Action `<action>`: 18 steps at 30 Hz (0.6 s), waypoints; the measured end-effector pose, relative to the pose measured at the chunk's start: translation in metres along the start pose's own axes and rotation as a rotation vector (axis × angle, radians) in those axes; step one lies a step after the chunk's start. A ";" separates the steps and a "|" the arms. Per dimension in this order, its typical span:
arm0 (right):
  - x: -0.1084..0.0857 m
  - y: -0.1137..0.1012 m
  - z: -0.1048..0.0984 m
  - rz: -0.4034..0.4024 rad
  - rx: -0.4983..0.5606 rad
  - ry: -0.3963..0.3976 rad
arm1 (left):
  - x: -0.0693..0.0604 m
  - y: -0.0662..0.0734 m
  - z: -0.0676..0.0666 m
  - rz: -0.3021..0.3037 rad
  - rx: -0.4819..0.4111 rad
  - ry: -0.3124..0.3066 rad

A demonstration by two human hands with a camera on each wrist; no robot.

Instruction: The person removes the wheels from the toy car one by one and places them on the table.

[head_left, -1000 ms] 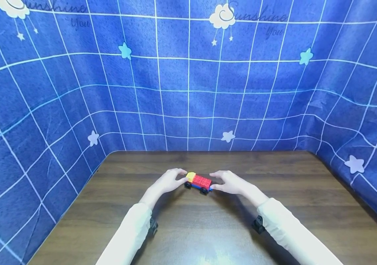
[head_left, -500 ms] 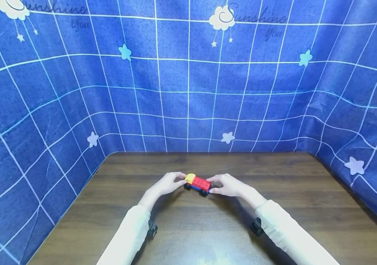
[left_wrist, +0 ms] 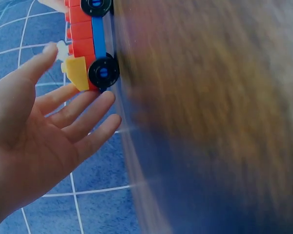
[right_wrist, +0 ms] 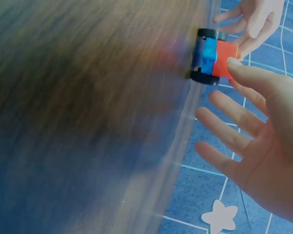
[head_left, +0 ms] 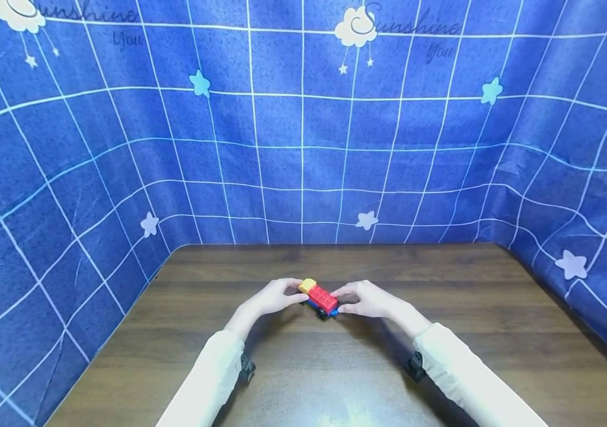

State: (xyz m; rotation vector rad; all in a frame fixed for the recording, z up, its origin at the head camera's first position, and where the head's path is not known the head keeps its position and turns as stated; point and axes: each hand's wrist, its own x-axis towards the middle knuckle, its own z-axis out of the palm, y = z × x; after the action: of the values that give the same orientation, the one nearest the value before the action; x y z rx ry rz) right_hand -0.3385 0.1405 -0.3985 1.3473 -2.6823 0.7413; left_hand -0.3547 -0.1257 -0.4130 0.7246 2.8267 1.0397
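Flanking the toy car (head_left: 322, 298), both hands (head_left: 271, 298) (head_left: 371, 299), loosely spread, touch its opposite ends.

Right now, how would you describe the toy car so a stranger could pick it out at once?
In front of the blue gridded curtain, find the brown table, then look between the left hand and right hand for the toy car. It has black wheels and a blue base; its red bricks and yellow end set it apart from the white sleeves.

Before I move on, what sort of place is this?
Probably a staged recording corner: blue star-printed fabric stands behind and beside a wood-grain table, and a black device sits at each white cuff.
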 end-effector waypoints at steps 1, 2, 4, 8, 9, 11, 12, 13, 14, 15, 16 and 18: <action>0.000 -0.001 0.000 -0.005 0.004 -0.004 | 0.000 0.001 0.001 -0.005 -0.001 -0.003; 0.000 -0.001 0.000 -0.001 0.022 -0.009 | 0.000 0.002 0.002 -0.008 -0.001 -0.008; 0.000 -0.002 0.000 0.009 0.046 -0.013 | -0.001 0.004 0.004 -0.004 0.007 -0.016; 0.001 -0.003 0.002 0.023 0.041 -0.015 | -0.001 0.005 0.007 0.031 0.009 -0.033; 0.001 -0.003 0.003 0.021 0.024 -0.015 | -0.001 0.006 0.008 0.036 0.007 -0.034; 0.001 -0.003 0.004 0.013 -0.013 -0.017 | -0.001 0.006 0.008 0.036 0.001 -0.038; 0.002 -0.003 0.005 0.006 -0.034 -0.016 | -0.001 0.007 0.009 0.035 -0.001 -0.038; 0.002 -0.003 0.005 -0.002 -0.050 -0.014 | -0.001 0.007 0.009 0.038 0.004 -0.038; 0.002 -0.003 0.006 -0.008 -0.060 -0.013 | 0.000 0.008 0.010 0.035 0.001 -0.036; 0.003 -0.003 0.007 -0.016 -0.063 -0.009 | 0.000 0.008 0.011 0.030 0.002 -0.035; 0.003 -0.002 0.008 -0.021 -0.067 -0.009 | 0.001 0.009 0.011 0.023 0.001 -0.035; 0.004 -0.002 0.010 -0.035 -0.061 -0.008 | 0.001 0.011 0.013 0.009 0.002 -0.035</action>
State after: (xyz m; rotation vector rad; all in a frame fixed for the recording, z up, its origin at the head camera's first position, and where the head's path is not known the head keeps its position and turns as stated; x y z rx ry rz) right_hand -0.3373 0.1324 -0.4055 1.3827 -2.6565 0.6470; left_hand -0.3489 -0.1103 -0.4163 0.7487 2.7984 1.0158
